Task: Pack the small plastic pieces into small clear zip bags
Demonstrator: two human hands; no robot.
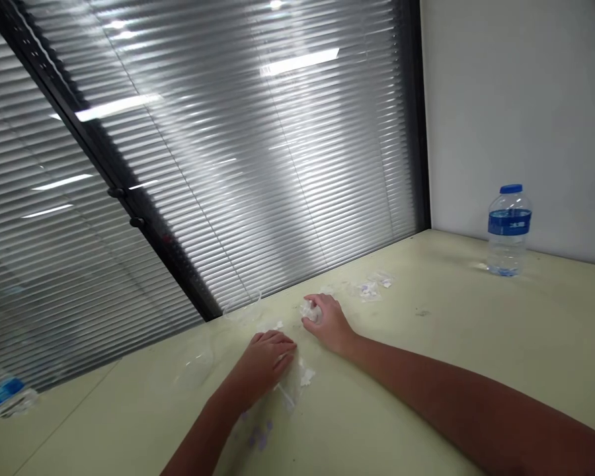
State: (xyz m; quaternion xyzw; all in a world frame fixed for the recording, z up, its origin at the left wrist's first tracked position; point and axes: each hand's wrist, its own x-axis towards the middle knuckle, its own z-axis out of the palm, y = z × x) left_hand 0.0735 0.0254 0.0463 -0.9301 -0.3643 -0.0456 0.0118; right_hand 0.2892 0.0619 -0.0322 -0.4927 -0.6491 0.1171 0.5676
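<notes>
1. The right hand (330,324) is closing its curled fingers around a crumpled clear plastic wad (311,312), holding it against the surface (476,370) near the middle of the far edge.
2. The left hand (265,365) is lying palm down with its fingers together, just nearer the person than the right hand. It is resting at a thin clear plastic bag (288,391); whether it is gripping the bag cannot be told.
3. Small white plastic pieces (307,377) are lying just beside the left fingertips, on the side towards the right hand.
4. Small purple-and-white pieces (256,435) are lying toward the near edge, below the left wrist.
5. Two clear plastic packets (369,289) are lying beyond the right hand, toward the far edge, each holding small pale pieces.
6. Two clear round plastic lids (196,365) are sitting to the left of the hands, barely visible against the surface.
7. A water bottle with a blue cap (508,231) is standing upright in the far right corner, beside a white wall (515,99).
8. A second plastic bottle (0,395) with a blue label is showing at the left edge of the view.
9. Slatted window blinds (228,165) are lining the far edge of the surface.
</notes>
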